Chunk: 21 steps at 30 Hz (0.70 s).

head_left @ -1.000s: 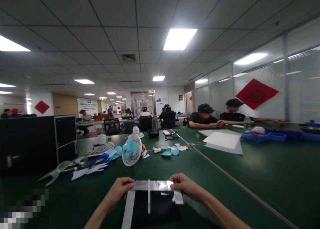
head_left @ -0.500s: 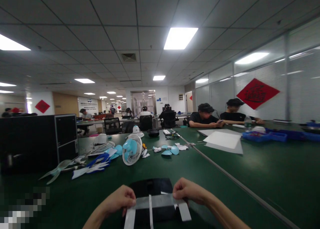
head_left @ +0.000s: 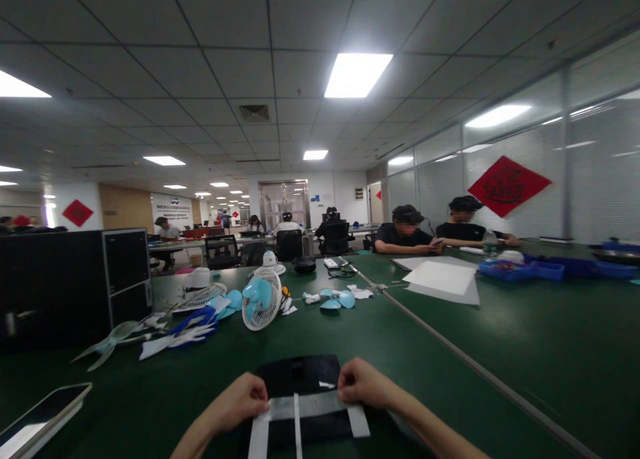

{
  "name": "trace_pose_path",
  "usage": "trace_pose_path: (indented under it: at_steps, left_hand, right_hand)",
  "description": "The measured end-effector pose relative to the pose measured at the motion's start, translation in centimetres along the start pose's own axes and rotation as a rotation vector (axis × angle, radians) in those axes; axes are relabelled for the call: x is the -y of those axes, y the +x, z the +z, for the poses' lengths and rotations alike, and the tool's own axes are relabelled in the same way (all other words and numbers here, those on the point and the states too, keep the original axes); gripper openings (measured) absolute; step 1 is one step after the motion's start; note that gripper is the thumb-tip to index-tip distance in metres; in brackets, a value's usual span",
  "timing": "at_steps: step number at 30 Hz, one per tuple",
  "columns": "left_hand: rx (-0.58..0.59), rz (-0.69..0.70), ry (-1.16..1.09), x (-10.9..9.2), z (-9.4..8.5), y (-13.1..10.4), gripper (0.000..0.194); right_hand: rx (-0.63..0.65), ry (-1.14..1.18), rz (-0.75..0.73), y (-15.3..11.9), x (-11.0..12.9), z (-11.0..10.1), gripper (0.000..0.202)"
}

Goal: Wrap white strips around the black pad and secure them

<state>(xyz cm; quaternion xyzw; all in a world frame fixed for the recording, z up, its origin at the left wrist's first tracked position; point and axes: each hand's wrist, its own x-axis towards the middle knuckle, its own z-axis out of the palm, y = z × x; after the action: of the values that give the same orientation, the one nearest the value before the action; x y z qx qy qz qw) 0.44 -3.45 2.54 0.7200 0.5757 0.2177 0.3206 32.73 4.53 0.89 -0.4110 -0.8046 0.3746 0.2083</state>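
A grey, tape-like strip (head_left: pixel 321 404) runs crosswise over a black flat object (head_left: pixel 300 373) on the table just before me. My left hand (head_left: pixel 245 399) pinches the strip's left end, its fingers closed. At the other end, the closed fingers of my right hand (head_left: pixel 364 383) grip the same strip. Under my left fingers, a wide white band (head_left: pixel 259 435) points toward me. A narrower white strip (head_left: pixel 297 422) crosses near the middle. Below my right hand a short white band (head_left: pixel 359 420) hangs down over the black object. My fingertips are partly hidden.
A phone (head_left: pixel 43 419) lies at the near left. Beyond are blue-and-white gloves (head_left: pixel 185 332), a small fan (head_left: pixel 261 299), loose blue fan blades (head_left: pixel 337 300) and a black computer case (head_left: pixel 127 272). White sheets (head_left: pixel 443 279) and blue trays (head_left: pixel 505 270) lie right, near two seated people.
The view has shifted slightly. The short white band at the right sits a little further left, and both hands keep hold of the grey strip.
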Motion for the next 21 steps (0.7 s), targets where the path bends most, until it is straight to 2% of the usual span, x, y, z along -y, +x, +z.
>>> trace_pose_path:
  at_steps: [4, 15, 21]
  left_hand:
    - [-0.007, 0.011, 0.050, 0.00, 0.01, 0.02, 0.024]
    - [-0.030, 0.028, 0.166, -0.60, -0.03, -0.11, 0.021]
    - [-0.039, 0.021, 0.161, 0.18, 0.04, 0.05, 0.022]
  right_hand:
    - [-0.015, -0.024, -0.011, 0.17, -0.42, 0.25, 0.014]
    - [-0.071, -0.092, -0.060, -0.24, 0.30, 0.62, 0.013]
    - [-0.076, -0.132, -0.063, -0.29, 0.31, 0.72, 0.014]
